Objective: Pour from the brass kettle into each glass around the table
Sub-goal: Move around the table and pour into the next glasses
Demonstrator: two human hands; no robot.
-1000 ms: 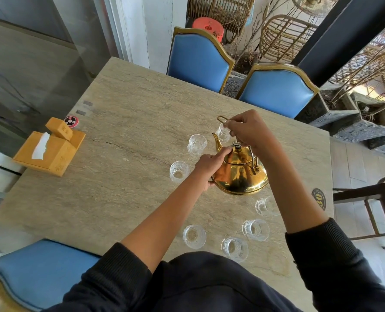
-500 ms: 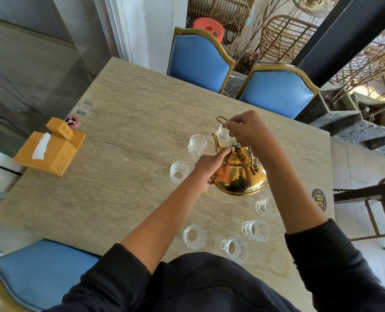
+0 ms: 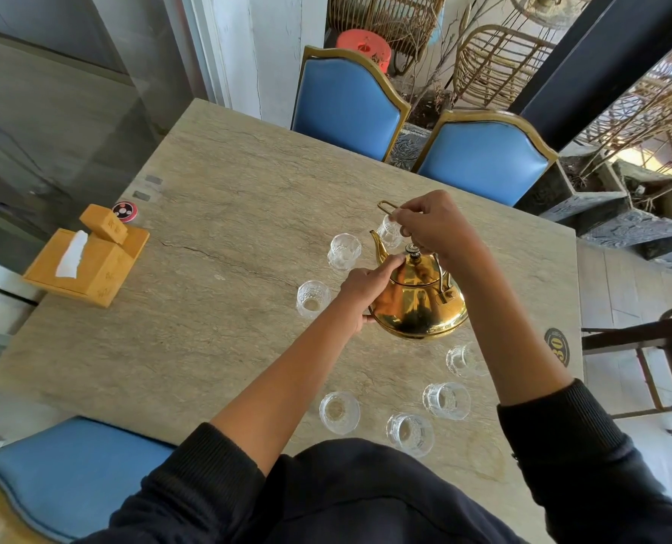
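kettle: the brass kettle (image 3: 418, 298) hangs in the air over the middle of the bench (image 3: 216, 229), tipped forward so the spout (image 3: 377, 245) aims at the far glass (image 3: 390, 230).

right hand: the right hand (image 3: 434, 225) has its fingers curled round the wire handle (image 3: 387, 206) up top, so all the weight hangs from that one grip.

left hand: the left hand (image 3: 365, 290) is against the kettle's side, index finger stretched up onto the shoulder near the lid knob (image 3: 412, 250). Thumb looks tucked under the belly, can't say for sure.

glasses: seven clear ones in a loose ring around the kettle. Can't tell which have anything in them.

risk 1: the spout tip sits just beside the far glass's rim. My guess is a small wobble clinks it or tips it over.

risk 2: the second glass (image 3: 344, 251) stands close by, so a sloppy stream could splash between the two onto the stone.

risk 3: the lid only has a finger near it. Tilt harder and it might slide off.

risk 4: the right forearm crosses above the glass on the right (image 3: 463, 359). Dropping the elbow could knock it.

risk 5: if that brass is hot, the left palm won't stay put long.
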